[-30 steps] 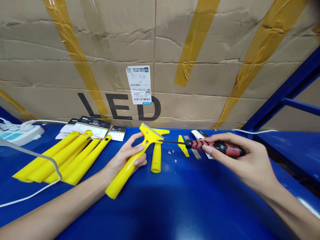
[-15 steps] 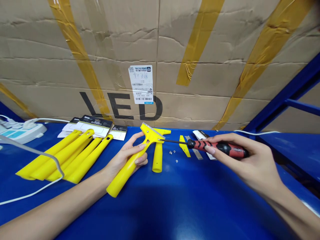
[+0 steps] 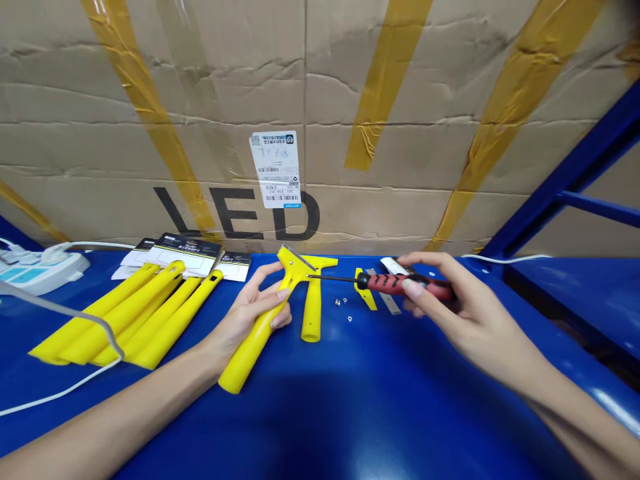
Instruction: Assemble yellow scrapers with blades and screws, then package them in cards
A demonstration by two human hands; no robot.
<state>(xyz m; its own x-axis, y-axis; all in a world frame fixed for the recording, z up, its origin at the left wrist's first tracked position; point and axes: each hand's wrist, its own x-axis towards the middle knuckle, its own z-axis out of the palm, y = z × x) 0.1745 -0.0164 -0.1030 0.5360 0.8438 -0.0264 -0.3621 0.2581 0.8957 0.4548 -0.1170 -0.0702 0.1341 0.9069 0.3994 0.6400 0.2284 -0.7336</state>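
Note:
My left hand (image 3: 257, 307) is wrapped round the yellow handle of a scraper (image 3: 250, 350), its T-shaped head tilted up and a metal blade along the top edge. Gripped by the red and black handle, a screwdriver (image 3: 387, 283) lies in my right hand (image 3: 460, 300). Its shaft points left, with the tip at the right end of the scraper head. Behind the held scraper, another yellow scraper body (image 3: 313, 313) rests on the blue surface. Small screws and nuts (image 3: 338, 303) lie to its right, beside a yellow blade cover plate (image 3: 367, 293) and a flat metal blade (image 3: 389, 303).
Several yellow scrapers (image 3: 150, 313) with black-and-white cards (image 3: 185, 255) lie at the left. A white power strip (image 3: 45, 270) and a grey-white cable (image 3: 107, 330) are beside them. A big taped cardboard box (image 3: 240, 80) stands behind; a blue metal frame (image 3: 565, 167) rises at the right.
The screwdriver and my right hand have shifted left, and the right fingers have changed their hold on the handle. The scraper stays in my left hand, nearly still. The view has turned slightly.

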